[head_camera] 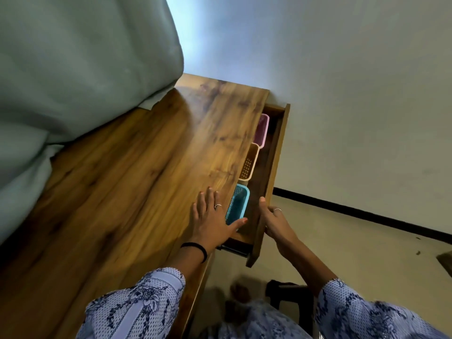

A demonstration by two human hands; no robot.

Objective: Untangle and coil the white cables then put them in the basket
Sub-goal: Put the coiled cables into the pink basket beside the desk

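in the head view, my right hand (275,222) is gripping the front panel of the drawer (267,182), thumb over its top edge. my left hand (212,217) is lying flat and unclenched on the table (137,167) at its drawer-side edge, bracing. no white cables are showing; the blue basket (238,204), beige basket (249,162) and pink basket (261,130) are sitting inside. i should be sliding it evenly, fingers clear.
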